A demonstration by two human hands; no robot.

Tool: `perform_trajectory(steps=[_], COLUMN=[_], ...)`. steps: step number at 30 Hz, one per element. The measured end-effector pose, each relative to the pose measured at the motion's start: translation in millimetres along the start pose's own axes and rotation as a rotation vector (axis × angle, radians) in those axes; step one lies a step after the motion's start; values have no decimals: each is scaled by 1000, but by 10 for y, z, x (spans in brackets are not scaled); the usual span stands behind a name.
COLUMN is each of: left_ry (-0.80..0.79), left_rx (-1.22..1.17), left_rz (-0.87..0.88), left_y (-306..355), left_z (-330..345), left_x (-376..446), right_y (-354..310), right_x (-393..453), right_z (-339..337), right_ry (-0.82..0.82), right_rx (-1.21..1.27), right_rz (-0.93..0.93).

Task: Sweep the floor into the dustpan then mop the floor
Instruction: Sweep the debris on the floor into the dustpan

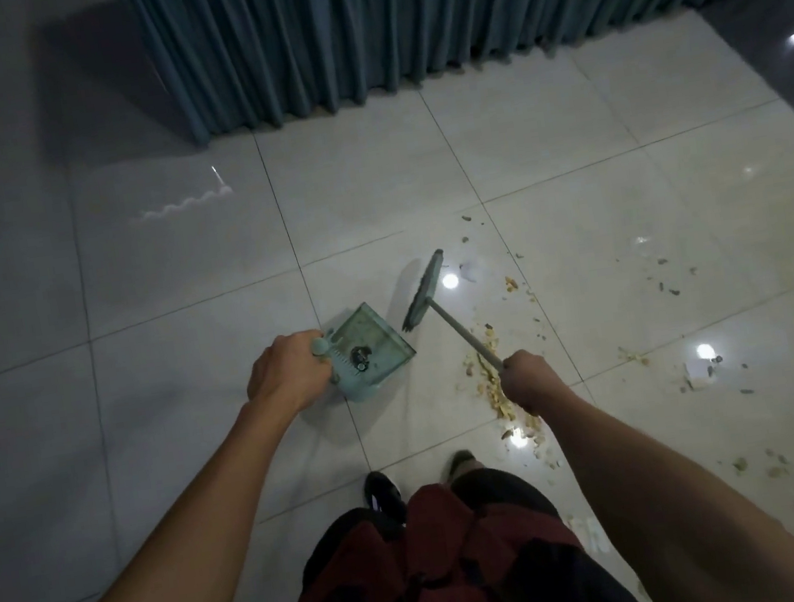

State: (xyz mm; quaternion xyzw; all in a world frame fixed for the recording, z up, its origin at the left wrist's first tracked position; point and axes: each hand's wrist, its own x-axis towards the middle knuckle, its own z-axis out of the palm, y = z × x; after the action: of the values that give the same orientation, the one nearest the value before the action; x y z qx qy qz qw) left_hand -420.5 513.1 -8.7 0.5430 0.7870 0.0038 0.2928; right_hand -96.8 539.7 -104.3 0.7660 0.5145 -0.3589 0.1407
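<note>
My left hand [285,372] grips the top of the handle of a pale green dustpan [375,342], which stands on the tiled floor with a few dark bits inside. My right hand [528,379] grips the handle of a matching green broom [427,291]. Its brush head lies just right of the dustpan's mouth. A trail of pale crumbs [490,379] lies on the floor under the broom handle and beside my right hand.
More scattered crumbs and dark bits [668,285] spread over the white tiles [567,149] to the right. A long teal curtain [445,3] hangs across the back. My feet [383,491] stand below the dustpan.
</note>
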Motion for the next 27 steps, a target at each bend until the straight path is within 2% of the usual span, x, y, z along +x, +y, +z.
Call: perform_trajectory(steps=[4,11,22,27], left_ry=[1,-48,-108,-146], left_rx=[24,101,153,212], left_rz=[29,69,86,143], left_y=[69,487,1563,1865], left_z=[-185,-442,-885,-961], left_x=[432,1459,3135,3620], right_y=[-347,-773,-1427,-1654], right_x=[267,1098,2535,3069], right_z=[-218,-558,-1544,-1860], right_ry=[-9,-48,-85,-191], right_rx=[78,366,523,579], right_rz=[9,82,120,107])
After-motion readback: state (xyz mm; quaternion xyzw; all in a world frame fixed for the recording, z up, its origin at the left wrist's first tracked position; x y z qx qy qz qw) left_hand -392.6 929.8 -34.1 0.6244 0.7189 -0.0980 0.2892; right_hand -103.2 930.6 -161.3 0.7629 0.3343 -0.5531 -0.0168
